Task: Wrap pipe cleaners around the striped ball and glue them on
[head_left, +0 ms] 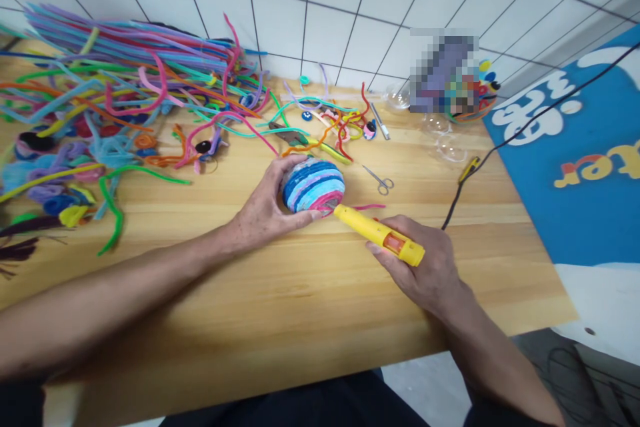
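My left hand (273,207) is wrapped round a ball (314,181) covered in coiled bands of blue, light blue, lilac and pink pipe cleaner. In my right hand (425,260) is a yellow hot glue gun (377,230), its nozzle at the pink coil on the ball's lower right side. Whether the tip touches the ball I cannot tell. From that coil a loose pink pipe cleaner end (370,207) sticks out to the right over the table. Small scissors (380,180) lie just behind the ball.
Many loose pipe cleaners (125,93) heap up at the left and back of the wooden table (280,307). Pliers (305,140) and a thin knife-like tool (380,121) lie behind the ball. Clear plastic domes (450,147) stand back right, near a black cord (493,150).
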### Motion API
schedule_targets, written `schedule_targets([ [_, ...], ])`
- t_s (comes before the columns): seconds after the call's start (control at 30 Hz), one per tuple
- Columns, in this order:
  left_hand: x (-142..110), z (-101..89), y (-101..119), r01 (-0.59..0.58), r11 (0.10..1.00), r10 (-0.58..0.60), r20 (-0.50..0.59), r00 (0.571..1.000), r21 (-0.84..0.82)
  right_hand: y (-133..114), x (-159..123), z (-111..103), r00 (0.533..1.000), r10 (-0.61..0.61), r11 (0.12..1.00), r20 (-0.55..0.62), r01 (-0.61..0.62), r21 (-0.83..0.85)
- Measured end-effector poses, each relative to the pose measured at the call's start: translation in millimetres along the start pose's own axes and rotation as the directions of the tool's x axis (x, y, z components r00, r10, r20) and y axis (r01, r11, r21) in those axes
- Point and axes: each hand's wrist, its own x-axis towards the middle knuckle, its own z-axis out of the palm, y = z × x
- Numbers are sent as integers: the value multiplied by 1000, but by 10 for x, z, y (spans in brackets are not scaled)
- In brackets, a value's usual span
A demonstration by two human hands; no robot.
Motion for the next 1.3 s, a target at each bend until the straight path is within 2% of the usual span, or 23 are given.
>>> schedule_targets([
  [0.33,-10,0,-13,-3,1000,3,-12,1000,16,19,-18,7,999,2,999,-39,-4,-43],
  [0.5,-13,-1,-14,7,1000,-7,-14,1000,17,25,-21,20,1000,16,1000,3,-16,17],
  [0.6,-12,-6,3,25,1000,-25,-15,1000,19,30,-29,23,1000,21,1000,-4,-21,-2],
  [1.03,-9,-12,-8,9,1000,-9,-14,1000,21,34,-36,-67,994,107,992,0,-107,-70],
  [1.3,-5,-10,15,7,999,-7,-6,1000,32,12,-18,4,999,26,1000,19,-26,-3],
])
